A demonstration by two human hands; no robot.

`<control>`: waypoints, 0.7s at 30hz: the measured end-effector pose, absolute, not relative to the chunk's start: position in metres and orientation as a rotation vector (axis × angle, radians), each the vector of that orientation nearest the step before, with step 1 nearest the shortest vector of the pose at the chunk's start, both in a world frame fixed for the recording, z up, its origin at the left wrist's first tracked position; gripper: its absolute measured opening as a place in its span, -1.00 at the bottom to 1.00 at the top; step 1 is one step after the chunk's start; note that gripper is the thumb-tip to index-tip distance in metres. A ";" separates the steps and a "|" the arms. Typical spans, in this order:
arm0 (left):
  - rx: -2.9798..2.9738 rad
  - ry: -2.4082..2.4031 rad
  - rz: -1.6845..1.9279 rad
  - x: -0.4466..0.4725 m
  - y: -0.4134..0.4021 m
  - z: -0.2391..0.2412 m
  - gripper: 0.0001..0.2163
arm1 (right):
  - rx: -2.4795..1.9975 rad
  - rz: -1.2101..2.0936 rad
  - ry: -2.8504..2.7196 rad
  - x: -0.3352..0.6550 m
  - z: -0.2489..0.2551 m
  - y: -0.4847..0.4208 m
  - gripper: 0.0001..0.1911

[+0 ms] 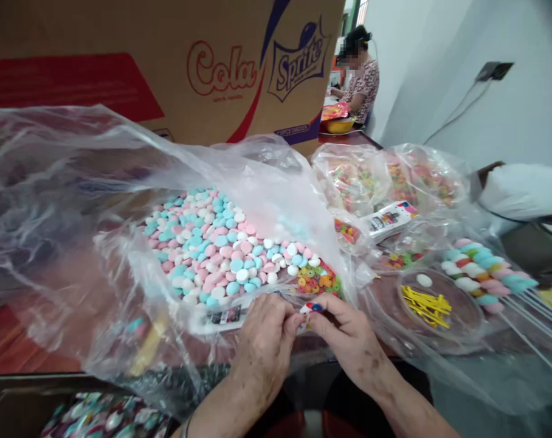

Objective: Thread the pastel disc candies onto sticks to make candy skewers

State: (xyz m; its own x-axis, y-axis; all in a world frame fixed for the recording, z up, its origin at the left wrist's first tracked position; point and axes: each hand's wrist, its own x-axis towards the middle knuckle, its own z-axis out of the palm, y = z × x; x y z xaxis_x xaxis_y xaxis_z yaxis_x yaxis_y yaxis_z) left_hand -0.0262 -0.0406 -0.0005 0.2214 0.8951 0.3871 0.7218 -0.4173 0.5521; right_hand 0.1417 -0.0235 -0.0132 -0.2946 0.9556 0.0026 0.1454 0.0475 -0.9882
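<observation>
My left hand and my right hand meet at the table's near edge, fingers pinched together on a small red, white and blue candy. Just beyond them an open clear plastic bag holds a heap of pink, blue and white round candies. A smaller pile of multicoloured ring candies lies beside the heap, right in front of my fingers.
To the right lie finished candy skewers on thin sticks, a clear dish with yellow twist ties, and more bags of candy. A large cardboard box stands behind. Another person sits at the far end.
</observation>
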 end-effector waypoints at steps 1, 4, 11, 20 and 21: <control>2.211 1.508 0.986 -0.026 -0.038 0.003 -0.93 | -1.145 1.344 -1.546 0.145 -0.012 -0.022 -0.80; 2.210 1.382 0.871 -0.028 -0.029 0.018 -0.67 | -1.126 1.334 -1.620 0.157 -0.008 -0.019 -0.83; 2.117 1.179 0.499 -0.029 -0.014 0.034 -0.80 | -1.106 1.208 -1.768 0.181 0.005 -0.021 -0.94; 2.079 1.134 0.547 -0.019 -0.008 0.017 -0.70 | -1.062 0.586 -1.912 0.185 -0.004 -0.019 -0.72; 2.023 1.140 0.541 -0.018 -0.008 0.016 -0.72 | -1.055 0.529 -1.917 0.185 -0.006 -0.019 -0.70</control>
